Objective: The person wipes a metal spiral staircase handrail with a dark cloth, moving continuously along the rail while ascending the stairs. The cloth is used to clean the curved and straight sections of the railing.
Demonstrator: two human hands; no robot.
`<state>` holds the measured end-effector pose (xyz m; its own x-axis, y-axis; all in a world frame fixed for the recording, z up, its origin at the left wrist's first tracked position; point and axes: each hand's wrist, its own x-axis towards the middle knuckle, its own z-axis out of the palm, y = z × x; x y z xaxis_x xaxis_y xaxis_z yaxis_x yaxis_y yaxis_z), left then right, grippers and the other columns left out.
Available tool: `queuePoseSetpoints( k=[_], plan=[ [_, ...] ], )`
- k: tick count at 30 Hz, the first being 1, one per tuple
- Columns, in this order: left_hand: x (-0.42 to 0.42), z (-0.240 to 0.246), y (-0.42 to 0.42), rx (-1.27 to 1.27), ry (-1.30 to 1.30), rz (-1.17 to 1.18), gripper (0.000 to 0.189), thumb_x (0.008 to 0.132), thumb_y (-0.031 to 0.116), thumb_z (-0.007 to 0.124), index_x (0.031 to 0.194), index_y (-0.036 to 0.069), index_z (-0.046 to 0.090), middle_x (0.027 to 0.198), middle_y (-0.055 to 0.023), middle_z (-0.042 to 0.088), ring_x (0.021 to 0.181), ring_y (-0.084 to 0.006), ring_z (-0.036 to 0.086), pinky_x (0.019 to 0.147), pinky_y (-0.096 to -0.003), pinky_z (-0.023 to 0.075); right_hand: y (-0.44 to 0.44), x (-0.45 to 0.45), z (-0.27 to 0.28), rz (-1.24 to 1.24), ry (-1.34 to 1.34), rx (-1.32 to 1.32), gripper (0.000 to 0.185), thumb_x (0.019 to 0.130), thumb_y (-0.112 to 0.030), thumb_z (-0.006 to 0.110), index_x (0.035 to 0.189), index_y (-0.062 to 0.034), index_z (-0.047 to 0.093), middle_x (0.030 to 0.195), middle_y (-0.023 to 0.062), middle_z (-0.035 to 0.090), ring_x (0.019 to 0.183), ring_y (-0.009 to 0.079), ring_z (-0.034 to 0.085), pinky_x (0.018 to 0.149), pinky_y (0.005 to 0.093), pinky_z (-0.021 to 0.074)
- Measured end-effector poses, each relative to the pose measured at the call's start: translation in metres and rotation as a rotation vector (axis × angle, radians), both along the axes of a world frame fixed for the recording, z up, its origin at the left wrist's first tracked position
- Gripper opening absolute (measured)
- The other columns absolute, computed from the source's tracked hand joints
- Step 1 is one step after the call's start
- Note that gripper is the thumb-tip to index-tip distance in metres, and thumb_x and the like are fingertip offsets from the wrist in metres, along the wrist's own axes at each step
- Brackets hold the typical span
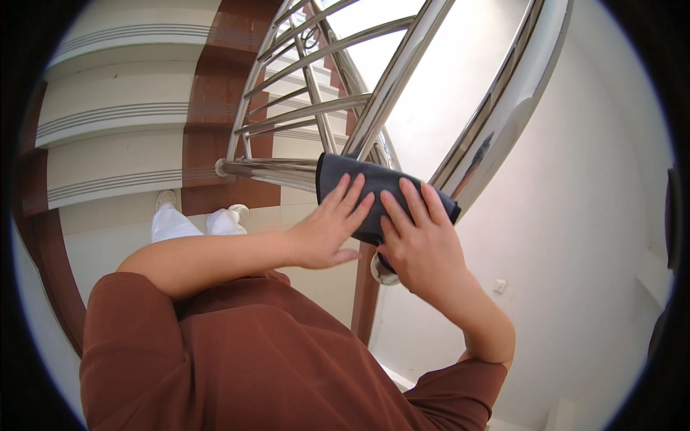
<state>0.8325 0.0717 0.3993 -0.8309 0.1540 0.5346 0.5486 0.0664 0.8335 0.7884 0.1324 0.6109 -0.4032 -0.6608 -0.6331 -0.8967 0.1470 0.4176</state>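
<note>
A dark grey cloth [377, 175] with black edging lies draped over the bend of a polished metal handrail [485, 156]. My left hand [326, 231] rests its fingertips on the cloth's left part, fingers spread and thumb held away. On the right part of the cloth, my right hand [423, 237] presses down with its fingers over the top and its thumb near the lower edge. A fold of cloth hangs below the right palm. The stretch of rail under the cloth is hidden.
Metal balusters and crossbars [318, 108] rise ahead. Pale stair treads [118, 118] with dark grooved lines and a reddish-brown border [210, 108] lie to the left. A white wall [582, 178] with a small wall plate [499, 286] stands on the right. White shoes [239, 212] show below.
</note>
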Motion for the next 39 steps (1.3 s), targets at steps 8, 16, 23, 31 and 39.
queuePoseSetpoints(
  k=[8,16,23,31,39],
  plan=[
    [-0.023,0.007,-0.012,-0.269,-0.181,0.036,0.101,0.073,0.039,0.069,0.146,0.011,0.004,0.149,-0.0244,-0.003,0.134,-0.0502,0.001,0.103,-0.0624,0.0130,-0.003,-0.015,-0.012,0.002,0.105,-0.022,0.033,0.073,-0.023,0.062,0.098,-0.0021,0.064,0.119,0.0175,0.053,0.115,0.0357,0.046,0.103,0.0454,0.0283],
    [-0.007,0.009,-0.002,-0.120,-0.145,-0.098,0.107,0.071,0.039,0.070,0.145,0.010,-0.001,0.148,-0.0248,-0.010,0.133,-0.0530,-0.003,0.103,-0.0632,0.0117,0.004,0.002,0.003,-0.069,0.043,-0.013,0.041,0.067,-0.024,0.070,0.102,-0.0047,0.065,0.124,0.0114,0.052,0.120,0.0305,0.043,0.106,0.0450,0.0256],
    [-0.026,0.009,-0.001,-0.031,-0.162,-0.095,0.115,0.065,0.035,0.073,0.145,0.011,-0.005,0.150,-0.0189,-0.006,0.135,-0.0481,-0.006,0.105,-0.0610,0.0053,0.000,-0.015,-0.001,-0.031,0.105,-0.146,0.038,0.072,-0.029,0.067,0.101,-0.0056,0.064,0.119,0.0148,0.056,0.118,0.0300,0.044,0.109,0.0426,0.0204],
    [-0.017,0.020,0.007,0.014,-0.148,0.002,0.111,0.065,0.026,0.068,0.145,0.013,-0.007,0.149,-0.0200,-0.011,0.134,-0.0487,-0.011,0.105,-0.0619,0.0006,0.011,-0.010,0.008,0.064,0.094,-0.254,0.036,0.071,-0.029,0.066,0.097,-0.0042,0.066,0.117,0.0142,0.057,0.119,0.0290,0.045,0.107,0.0453,0.0249],
    [-0.004,0.030,0.008,0.033,-0.049,0.029,0.106,0.061,0.010,0.060,0.146,0.013,-0.003,0.149,-0.0215,-0.014,0.133,-0.0500,-0.015,0.104,-0.0624,0.0006,0.035,0.009,0.009,0.079,0.103,-0.432,0.033,0.072,-0.028,0.064,0.096,-0.0060,0.064,0.123,0.0097,0.055,0.127,0.0282,0.040,0.107,0.0483,0.0210]
  ],
)
